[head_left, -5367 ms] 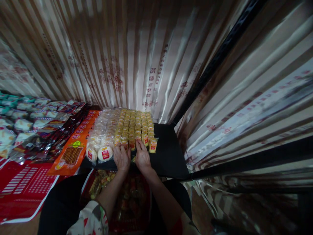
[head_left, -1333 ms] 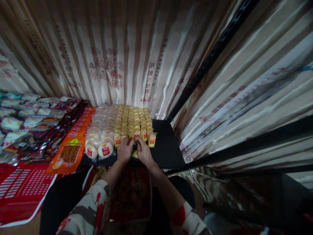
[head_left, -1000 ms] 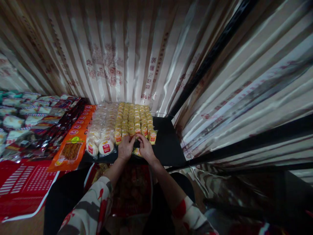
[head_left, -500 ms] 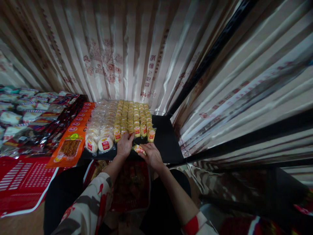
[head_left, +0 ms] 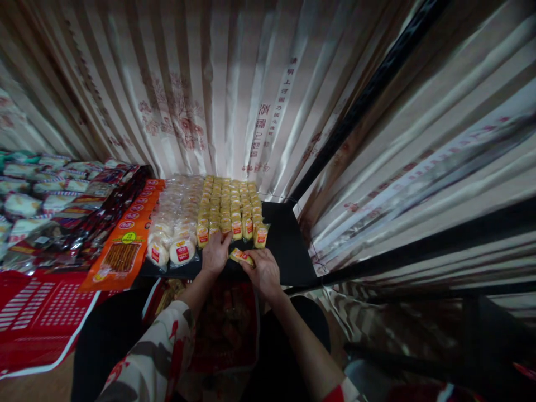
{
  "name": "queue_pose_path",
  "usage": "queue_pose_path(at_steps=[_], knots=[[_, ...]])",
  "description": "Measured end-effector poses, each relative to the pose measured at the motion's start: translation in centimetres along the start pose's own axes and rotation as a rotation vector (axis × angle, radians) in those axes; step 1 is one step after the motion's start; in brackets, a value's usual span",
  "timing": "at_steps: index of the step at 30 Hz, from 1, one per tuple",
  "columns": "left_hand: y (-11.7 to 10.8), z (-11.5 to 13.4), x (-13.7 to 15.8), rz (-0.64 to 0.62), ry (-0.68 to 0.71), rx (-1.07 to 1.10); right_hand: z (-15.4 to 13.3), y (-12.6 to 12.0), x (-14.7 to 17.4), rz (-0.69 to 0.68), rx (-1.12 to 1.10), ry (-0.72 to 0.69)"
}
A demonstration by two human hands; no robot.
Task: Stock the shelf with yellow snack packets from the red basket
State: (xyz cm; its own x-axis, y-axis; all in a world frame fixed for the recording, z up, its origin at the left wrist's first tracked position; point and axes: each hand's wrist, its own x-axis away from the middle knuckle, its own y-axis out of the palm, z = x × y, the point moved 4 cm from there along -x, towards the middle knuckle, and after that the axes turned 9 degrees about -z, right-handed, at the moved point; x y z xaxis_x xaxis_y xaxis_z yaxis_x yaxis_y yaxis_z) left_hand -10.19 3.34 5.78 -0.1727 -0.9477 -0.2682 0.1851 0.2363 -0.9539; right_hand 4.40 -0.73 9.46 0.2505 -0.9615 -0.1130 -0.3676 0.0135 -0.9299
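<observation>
My right hand (head_left: pixel 264 272) is closed on a small wrapped yellow snack cake (head_left: pixel 242 257), pinched between thumb and fingers just off the shelf's front edge. Rows of similar wrapped yellow cakes (head_left: pixel 226 204), with red labels facing front, stand packed on the black shelf (head_left: pixel 288 245). Against the front of the middle rows is my left hand (head_left: pixel 215 255), its fingers drawn together; what they grip, if anything, is hidden. One wrapped cake (head_left: pixel 261 236) at the right front sits slightly apart from the others.
Left of the yellow cakes are rows of round white packaged cakes (head_left: pixel 182 251), an orange snack bag (head_left: pixel 121 254) and dark red packets (head_left: pixel 100 206). A red basket (head_left: pixel 46 312) is at lower left. Another red container (head_left: pixel 247 357) with packets sits below the shelf. Curtains (head_left: pixel 234 84) hang behind.
The view has shifted slightly, so the shelf sits a little lower. The cake in my right hand has turned slightly; my left hand stays at the front of the rows.
</observation>
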Motion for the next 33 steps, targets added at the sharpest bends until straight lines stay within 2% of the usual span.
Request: queue_pose_path(at_steps=[5,10,14,18,21,23,29,33], knots=[[-0.1,0.0,0.0,0.017,0.008,0.031,0.6,1.0,-0.6,0.16,-0.367,0.276],[-0.3,0.2,0.0,0.022,0.021,0.047,1.1,3.1,-1.4,0.224,-0.669,0.338],[-0.5,0.3,-0.1,0.012,0.007,0.062,0.9,3.9,-1.9,0.277,-0.686,0.31],[-0.8,0.4,0.0,0.024,0.022,0.079,0.4,3.6,-1.2,0.481,-0.698,0.292],[-0.8,0.5,0.0,0.026,0.029,0.08,0.0,3.3,-0.4,0.55,-0.623,0.271],[-0.7,0.5,-0.1,0.023,0.023,0.079,-0.2,3.3,-0.1,0.507,-0.533,0.277],[-0.3,0.3,-0.1,0.015,0.016,0.069,-1.1,3.1,0.0,0.233,-0.237,0.232],[-0.3,0.3,-0.1,0.015,0.019,0.063,-1.0,2.2,-0.2,0.154,-0.145,0.211]])
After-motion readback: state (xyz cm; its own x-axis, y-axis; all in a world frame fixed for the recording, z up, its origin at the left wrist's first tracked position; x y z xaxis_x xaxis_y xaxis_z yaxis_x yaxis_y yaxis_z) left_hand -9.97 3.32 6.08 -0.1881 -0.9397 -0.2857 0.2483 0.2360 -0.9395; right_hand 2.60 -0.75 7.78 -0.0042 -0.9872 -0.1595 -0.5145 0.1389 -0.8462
